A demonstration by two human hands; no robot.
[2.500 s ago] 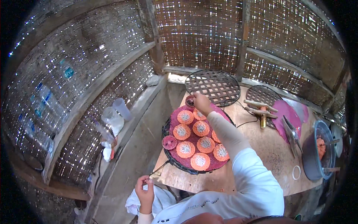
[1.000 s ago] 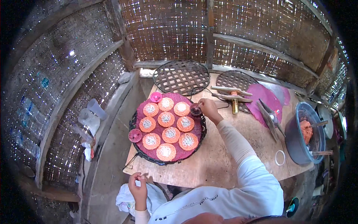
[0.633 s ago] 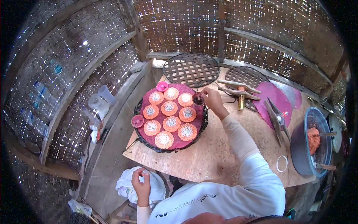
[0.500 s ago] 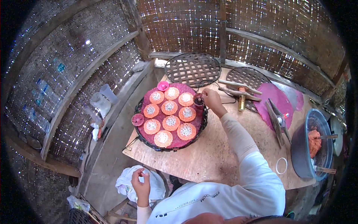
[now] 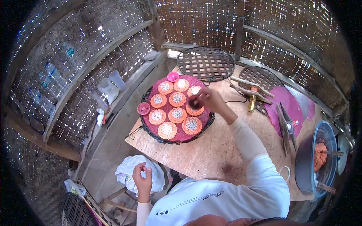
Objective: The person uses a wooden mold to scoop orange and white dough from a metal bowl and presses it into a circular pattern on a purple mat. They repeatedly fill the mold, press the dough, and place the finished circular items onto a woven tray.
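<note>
Your right hand holds a dark cup above the tray's right side

At the far left of the frame, clear plastic bottles [image 5: 56, 75] sit against the woven wall. Below left of centre, your left hand [image 5: 142, 180] is half open, its fingers loosely curled and the thumb apart from them; you show nothing in that grip, though something small could be hidden. A white cloth bundle [image 5: 156, 171] lies just beside it.

Left of centre, the round woven tray [image 5: 177, 142] stands on the wooden table [image 5: 218, 150]. It bears a magenta cloth [image 5: 179, 132] spread with orange coiled rounds [image 5: 158, 100], white at their middles. One pink cup [image 5: 143, 108] is at the tray's left edge, another pink cup [image 5: 173, 77] at its top edge.

Near the centre, the dark round cup [image 5: 194, 103] lies directly left of your right hand [image 5: 211, 100], whose fingers are closed on its right side. It overlaps one orange round in view; you cannot tell from here whether they touch. Being round, and blurred, it shows no clear long axis. Your right hand is the nearer by far; your left is well apart, below the tray.

Farther right are a brass tube press [image 5: 252, 103] with wooden handles and a grey-blue bucket [image 5: 307, 162] of orange dough [image 5: 320, 156].
</note>
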